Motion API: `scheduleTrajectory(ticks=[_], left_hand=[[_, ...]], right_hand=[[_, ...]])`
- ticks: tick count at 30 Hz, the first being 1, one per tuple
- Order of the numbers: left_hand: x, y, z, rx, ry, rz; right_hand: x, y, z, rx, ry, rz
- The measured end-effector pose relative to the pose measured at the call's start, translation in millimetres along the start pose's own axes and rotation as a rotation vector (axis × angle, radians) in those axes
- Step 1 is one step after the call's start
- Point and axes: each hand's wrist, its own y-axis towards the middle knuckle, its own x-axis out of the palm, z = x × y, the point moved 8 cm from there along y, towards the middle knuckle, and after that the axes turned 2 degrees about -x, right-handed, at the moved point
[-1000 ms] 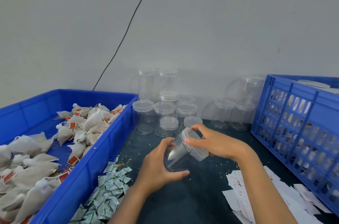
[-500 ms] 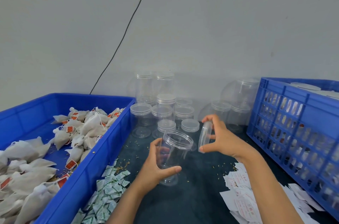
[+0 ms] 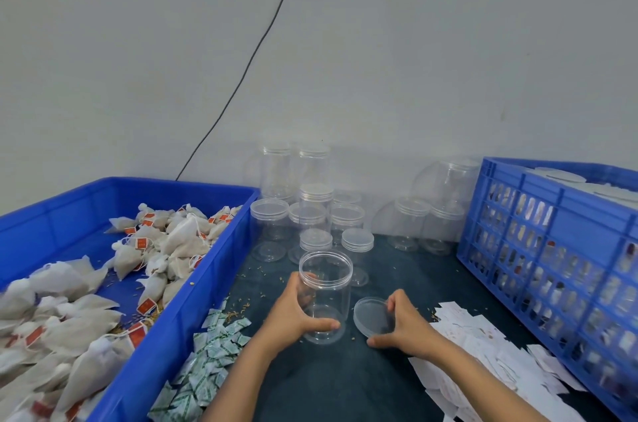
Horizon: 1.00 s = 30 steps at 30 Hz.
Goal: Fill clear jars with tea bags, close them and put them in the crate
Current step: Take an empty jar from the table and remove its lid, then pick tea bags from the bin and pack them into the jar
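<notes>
Gripping upright open jar [image 3: 325,297], left hand [image 3: 290,314], right hand [image 3: 402,326] holding lid [image 3: 372,317] beside

Single view, head-worn wide-angle camera, looking forward and down over a dark table [image 3: 345,383] toward a pale wall [image 3: 379,41]. Close range: both forearms enter from the bottom edge, left hand [image 3: 293,318] and right hand [image 3: 404,325] sit low centre. Blue bin [image 3: 207,283] cut off at the left edge, blue crate [image 3: 552,249] cut off at the right. Wall fills the upper half. Straight edges bow near the borders. No second view, so no overlap.
</notes>
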Motion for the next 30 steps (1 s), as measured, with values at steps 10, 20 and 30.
scheduleTrajectory(ticks=[10, 20, 30], left_hand=[[0.9, -14.8, 6.8, -0.252, 0.157, -0.004], [-51.6, -41.9, 138.8, -0.271, 0.944, 0.046], [-195.7, -123.5, 118.7, -0.265, 0.885, 0.225]], right_hand=[[-25.3, -3.6, -23.9, -0.009, -0.089, -0.141], [-78.2, 1.3, -203.8, -0.395, 0.147, 0.172], [54.6, -37.0, -312.1, -0.469, 0.396, -0.224]])
